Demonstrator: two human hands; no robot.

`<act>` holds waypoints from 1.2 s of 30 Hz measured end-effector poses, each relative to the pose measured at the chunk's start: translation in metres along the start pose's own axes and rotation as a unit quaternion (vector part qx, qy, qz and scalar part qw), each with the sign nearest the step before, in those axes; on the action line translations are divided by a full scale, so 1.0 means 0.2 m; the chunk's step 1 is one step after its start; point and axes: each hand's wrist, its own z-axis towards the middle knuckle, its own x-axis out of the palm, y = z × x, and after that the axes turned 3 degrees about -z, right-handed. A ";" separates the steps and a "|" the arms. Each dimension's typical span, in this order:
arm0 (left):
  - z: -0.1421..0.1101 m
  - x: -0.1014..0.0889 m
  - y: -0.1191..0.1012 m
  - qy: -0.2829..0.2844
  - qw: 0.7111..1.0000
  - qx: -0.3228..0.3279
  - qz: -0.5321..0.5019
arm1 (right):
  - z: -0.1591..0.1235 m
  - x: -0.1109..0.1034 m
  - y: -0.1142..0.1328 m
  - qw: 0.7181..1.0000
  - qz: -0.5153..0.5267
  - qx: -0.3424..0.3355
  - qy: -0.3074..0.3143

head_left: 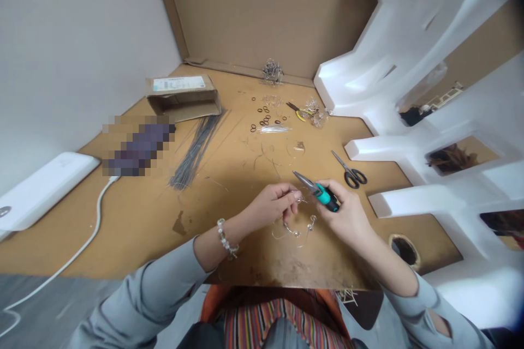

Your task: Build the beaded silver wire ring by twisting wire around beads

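My left hand [273, 204] is closed in a pinch on a thin bent wire piece [292, 226] that curls down toward the brown board [229, 229]. My right hand [347, 212] grips teal-handled pliers [317, 190], their metal jaws pointing up and left, away from the wire. The two hands are close together above the front middle of the board. A beaded bracelet is on my left wrist.
A bundle of dark straight wires [196, 150] lies left of centre. Black-handled scissors [350, 172] lie to the right. Small dark rings [266, 117], yellow-handled pliers [297, 112] and wire tangles sit further back. A cardboard box [182, 97], white power bank [39, 188] and white foam [409, 98] flank the board.
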 end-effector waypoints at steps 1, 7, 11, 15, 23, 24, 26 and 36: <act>0.00 0.00 0.00 0.003 1.000 -0.001 -0.002 | 0.00 0.00 -0.01 1.000 0.006 -0.004 -0.002; 0.01 0.00 0.02 0.019 0.999 -0.023 -0.013 | -0.02 0.02 -0.04 0.998 0.035 0.002 -0.052; 0.01 0.00 0.02 0.026 0.999 -0.028 -0.012 | -0.05 0.02 -0.06 0.997 0.055 0.011 -0.062; 0.01 -0.01 0.02 0.036 0.999 -0.026 -0.010 | -0.05 0.03 -0.06 0.995 0.079 0.010 -0.054; 0.01 0.00 0.03 0.054 0.995 -0.037 -0.072 | -0.05 0.02 -0.05 0.987 0.134 0.049 -0.070; 0.01 0.00 0.03 0.055 0.994 -0.041 -0.084 | -0.05 0.02 -0.05 0.988 0.132 0.050 -0.070; 0.00 0.01 0.03 0.052 0.992 -0.051 -0.103 | -0.05 0.02 -0.05 0.988 0.125 0.050 -0.070; 0.02 0.00 0.06 0.043 0.992 -0.066 -0.102 | -0.07 0.01 -0.10 0.995 0.075 0.049 -0.053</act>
